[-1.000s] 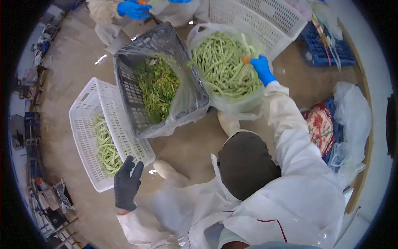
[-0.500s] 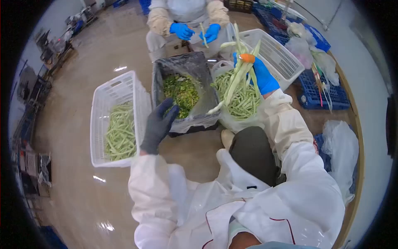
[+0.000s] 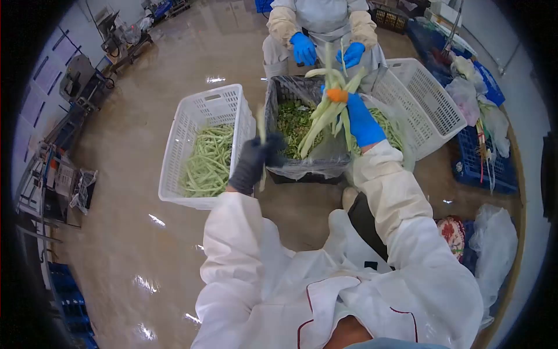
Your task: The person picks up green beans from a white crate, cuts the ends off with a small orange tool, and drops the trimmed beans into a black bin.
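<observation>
My right hand (image 3: 363, 121), in a blue glove with an orange cover on a fingertip, is closed round a bunch of long green beans (image 3: 318, 129). The bunch hangs over a black lined crate (image 3: 317, 170) that holds green scraps (image 3: 289, 123). To the left, my left hand (image 3: 249, 166) in a dark grey glove grips one long bean (image 3: 261, 121), which sticks out above and below the fingers; motion blurs them. Beside that hand stands a white basket (image 3: 168, 168) with green beans (image 3: 208, 160) in it. Partly behind my right arm is a clear bag of cut beans (image 3: 388, 129).
Across the crate sits a co-worker (image 3: 322, 23) in blue gloves, holding a bean. A second white basket (image 3: 444, 119) leans at the right. Blue crates (image 3: 485, 160) and plastic bags (image 3: 494, 244) line the right wall. The floor (image 3: 122, 232) looks wet.
The whole view has shifted, moving the scene rightward. My left hand was open beside the crate and now grips a bean. My right hand keeps its bunch, now over the crate.
</observation>
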The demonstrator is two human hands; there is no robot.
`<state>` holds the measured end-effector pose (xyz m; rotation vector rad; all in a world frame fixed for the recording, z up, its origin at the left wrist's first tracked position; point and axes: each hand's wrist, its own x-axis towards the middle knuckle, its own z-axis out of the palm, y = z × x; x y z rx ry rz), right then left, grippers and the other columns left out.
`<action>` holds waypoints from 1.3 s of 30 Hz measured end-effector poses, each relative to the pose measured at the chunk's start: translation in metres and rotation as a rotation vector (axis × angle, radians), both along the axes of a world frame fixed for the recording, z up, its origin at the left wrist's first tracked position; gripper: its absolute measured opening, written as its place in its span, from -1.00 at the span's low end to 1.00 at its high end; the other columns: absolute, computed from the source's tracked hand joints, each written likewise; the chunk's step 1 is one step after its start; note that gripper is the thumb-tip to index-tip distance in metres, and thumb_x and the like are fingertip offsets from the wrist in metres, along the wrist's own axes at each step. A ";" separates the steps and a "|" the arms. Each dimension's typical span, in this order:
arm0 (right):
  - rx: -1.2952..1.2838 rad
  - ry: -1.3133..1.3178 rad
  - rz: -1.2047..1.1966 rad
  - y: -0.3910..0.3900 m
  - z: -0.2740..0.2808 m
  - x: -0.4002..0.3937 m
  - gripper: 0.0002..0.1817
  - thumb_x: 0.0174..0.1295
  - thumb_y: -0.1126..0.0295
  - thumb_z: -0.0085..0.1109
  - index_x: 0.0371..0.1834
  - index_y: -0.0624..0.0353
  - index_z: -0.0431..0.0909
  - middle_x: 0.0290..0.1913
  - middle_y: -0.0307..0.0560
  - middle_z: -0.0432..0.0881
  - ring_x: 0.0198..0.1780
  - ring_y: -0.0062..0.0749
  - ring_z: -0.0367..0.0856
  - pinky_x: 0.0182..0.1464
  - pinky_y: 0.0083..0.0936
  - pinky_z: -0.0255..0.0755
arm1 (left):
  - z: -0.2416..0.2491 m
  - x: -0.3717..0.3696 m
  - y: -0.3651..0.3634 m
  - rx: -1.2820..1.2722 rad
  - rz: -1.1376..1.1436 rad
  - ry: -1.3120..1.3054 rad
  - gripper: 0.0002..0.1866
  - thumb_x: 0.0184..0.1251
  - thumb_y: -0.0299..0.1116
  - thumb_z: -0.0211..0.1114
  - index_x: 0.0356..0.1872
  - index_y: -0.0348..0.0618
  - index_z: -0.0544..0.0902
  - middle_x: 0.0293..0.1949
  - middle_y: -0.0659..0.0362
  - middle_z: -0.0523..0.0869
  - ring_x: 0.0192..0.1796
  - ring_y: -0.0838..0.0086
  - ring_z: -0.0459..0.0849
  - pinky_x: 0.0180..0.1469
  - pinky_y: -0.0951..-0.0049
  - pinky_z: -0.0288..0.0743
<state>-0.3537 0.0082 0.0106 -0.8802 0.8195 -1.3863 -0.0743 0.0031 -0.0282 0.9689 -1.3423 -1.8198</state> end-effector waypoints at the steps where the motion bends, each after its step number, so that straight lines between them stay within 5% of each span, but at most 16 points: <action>1: -0.025 0.024 0.037 0.001 -0.002 0.005 -0.48 0.08 0.26 0.34 0.09 0.25 0.50 -0.18 -0.06 0.65 -0.18 -0.31 0.67 -0.13 -0.37 0.60 | 0.004 -0.004 -0.002 0.014 0.023 0.258 -0.48 0.35 -0.17 0.18 0.21 -0.33 0.49 0.01 -0.03 0.67 -0.11 0.27 0.72 -0.04 0.31 0.61; 4: -0.094 0.111 0.191 0.001 -0.007 0.041 -0.48 0.10 0.33 0.33 0.15 0.22 0.48 -0.16 -0.11 0.64 -0.17 -0.41 0.64 -0.09 -0.47 0.54 | 0.023 -0.022 -0.001 0.121 -0.044 0.719 -0.39 0.48 -0.04 0.03 0.34 -0.33 0.34 0.28 -0.03 0.49 0.24 0.21 0.53 0.32 0.27 0.37; 7: -0.170 0.342 0.227 0.005 -0.013 0.084 -0.52 0.23 0.28 0.28 0.18 0.22 0.46 -0.10 -0.10 0.61 -0.11 -0.49 0.58 -0.04 -0.47 0.46 | -0.005 -0.035 0.008 0.131 -0.115 0.693 -0.42 0.49 0.16 -0.01 0.27 -0.07 0.44 0.07 0.14 0.59 0.11 0.44 0.54 0.19 0.41 0.41; 10: -0.524 0.653 -0.087 -0.002 -0.028 0.103 -0.67 0.27 0.24 0.25 -0.02 0.24 0.58 -0.18 0.00 0.67 -0.14 -0.23 0.62 -0.06 -0.36 0.46 | -0.016 -0.035 0.011 0.232 0.110 0.532 -0.47 0.43 0.11 0.14 0.22 -0.02 0.47 -0.02 0.19 0.63 0.02 0.45 0.59 0.12 0.42 0.47; 11: -0.695 1.069 -0.325 -0.010 -0.042 0.101 -0.64 0.30 0.23 0.19 0.04 0.24 0.53 -0.07 0.11 0.60 -0.02 0.01 0.53 0.06 -0.20 0.38 | -0.015 -0.040 0.012 0.226 0.124 0.562 -0.47 0.43 0.10 0.15 0.22 -0.03 0.47 -0.02 0.18 0.63 0.02 0.45 0.59 0.11 0.43 0.47; 14: -0.739 1.238 -0.495 -0.002 -0.033 0.105 -0.57 0.28 0.24 0.19 0.14 0.23 0.47 -0.03 0.13 0.55 0.07 0.18 0.41 0.17 -0.10 0.29 | 0.000 -0.040 0.015 0.065 0.190 0.412 -0.52 0.37 -0.07 0.27 0.20 -0.09 0.48 -0.04 0.18 0.63 -0.02 0.45 0.60 0.07 0.41 0.49; 16: -0.661 1.212 -0.437 -0.013 -0.060 0.103 -0.56 0.29 0.27 0.18 0.19 0.22 0.45 0.03 0.10 0.56 0.10 0.04 0.47 0.17 -0.17 0.33 | 0.006 -0.040 0.015 -0.197 0.208 0.199 -0.54 0.33 -0.16 0.31 0.17 -0.13 0.49 -0.07 0.20 0.64 -0.05 0.47 0.61 0.02 0.39 0.51; 17: -0.624 1.200 -0.407 -0.020 -0.076 0.100 -0.55 0.30 0.28 0.17 0.22 0.21 0.44 0.05 0.09 0.57 0.11 -0.02 0.50 0.17 -0.20 0.35 | 0.011 -0.034 0.016 -0.119 0.177 0.109 -0.57 0.26 -0.31 0.33 0.13 -0.18 0.50 -0.10 0.21 0.64 -0.08 0.48 0.62 -0.01 0.39 0.52; 20: -0.400 0.391 0.024 -0.023 -0.074 0.100 -0.57 0.34 0.31 0.14 0.25 0.19 0.47 0.10 -0.02 0.61 0.11 -0.29 0.56 0.15 -0.36 0.42 | 0.020 -0.032 0.021 -0.079 0.231 0.076 -0.58 0.21 -0.39 0.36 0.09 -0.20 0.52 -0.12 0.19 0.64 -0.11 0.47 0.63 -0.06 0.44 0.53; 26: -0.226 0.438 0.124 -0.013 -0.049 0.089 -0.64 0.35 0.28 0.17 0.16 0.17 0.59 -0.11 -0.13 0.72 -0.07 -0.49 0.62 0.05 -0.49 0.47 | 0.019 -0.025 0.018 -0.067 0.295 0.137 -0.58 0.14 -0.49 0.38 0.06 -0.23 0.56 -0.17 0.17 0.68 -0.19 0.47 0.67 -0.11 0.49 0.56; 29: -0.333 0.620 0.089 -0.008 -0.046 0.085 -0.59 0.33 0.20 0.21 0.17 0.14 0.58 -0.12 -0.06 0.71 -0.08 -0.48 0.63 0.03 -0.49 0.46 | 0.015 -0.021 0.015 -0.076 0.268 0.085 -0.60 0.11 -0.42 0.42 0.01 -0.24 0.60 -0.22 0.16 0.70 -0.21 0.47 0.67 -0.11 0.46 0.55; 32: -0.174 0.787 0.183 -0.012 -0.044 0.076 -0.58 0.29 0.11 0.24 0.10 0.11 0.63 -0.16 0.04 0.71 -0.12 -0.38 0.67 -0.03 -0.44 0.48 | 0.022 -0.017 0.016 -0.152 0.165 -0.031 -0.62 0.09 -0.43 0.45 -0.03 -0.25 0.63 -0.24 0.16 0.72 -0.23 0.48 0.67 -0.12 0.46 0.55; 35: -0.385 1.076 -0.015 0.001 -0.036 0.076 -0.59 0.25 0.07 0.26 0.00 0.13 0.68 -0.21 0.10 0.71 -0.19 -0.29 0.69 -0.10 -0.39 0.49 | 0.020 -0.009 0.015 -0.226 0.083 -0.152 -0.58 0.02 -0.52 0.46 -0.02 -0.30 0.63 -0.22 0.14 0.73 -0.23 0.48 0.69 -0.13 0.46 0.57; 39: -0.287 0.820 0.061 -0.001 -0.039 0.075 -0.63 0.25 0.10 0.27 -0.05 0.12 0.70 -0.25 0.09 0.72 -0.21 -0.29 0.70 -0.13 -0.38 0.51 | 0.000 0.010 0.003 -0.163 0.262 0.050 -0.56 0.05 -0.54 0.38 0.03 -0.30 0.60 -0.26 0.15 0.70 -0.28 0.48 0.67 -0.16 0.48 0.58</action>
